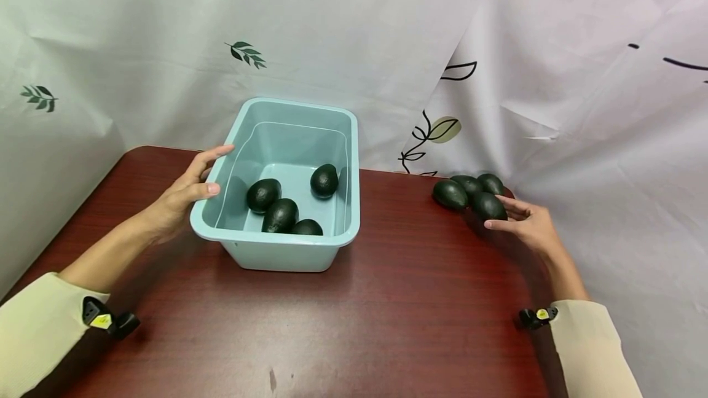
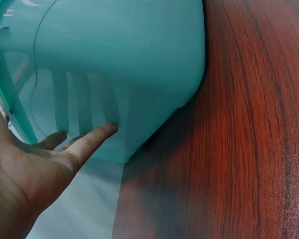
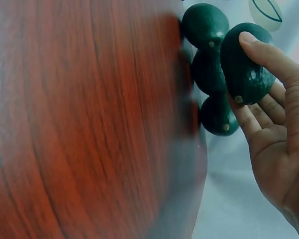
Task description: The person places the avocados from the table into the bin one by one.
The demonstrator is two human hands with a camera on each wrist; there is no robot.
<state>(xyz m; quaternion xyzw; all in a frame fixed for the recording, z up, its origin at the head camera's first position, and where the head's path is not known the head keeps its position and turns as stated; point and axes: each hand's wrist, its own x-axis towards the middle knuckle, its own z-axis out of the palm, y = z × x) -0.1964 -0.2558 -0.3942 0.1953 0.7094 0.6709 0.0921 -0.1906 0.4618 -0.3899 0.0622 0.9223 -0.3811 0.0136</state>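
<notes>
In the head view my right hand (image 1: 528, 226) pinches a dark green avocado (image 1: 489, 207) between thumb and fingers. In the right wrist view this avocado (image 3: 246, 67) is in front of the other avocados (image 3: 208, 72), partly covering them. Those others (image 1: 450, 194) lie close together at the table's far right corner. My left hand (image 1: 174, 201) holds the left side of a light blue plastic bin (image 1: 276, 255), its thumb at the rim. Its fingers (image 2: 97, 138) rest against the bin's outer wall in the left wrist view. Several avocados (image 1: 280, 216) lie inside the bin.
The bin stands on a reddish-brown wooden table (image 1: 387, 306), near its back edge. A white curtain (image 1: 354, 29) with leaf prints hangs behind the table and along its sides. Small black devices (image 1: 538, 317) are strapped at both wrists.
</notes>
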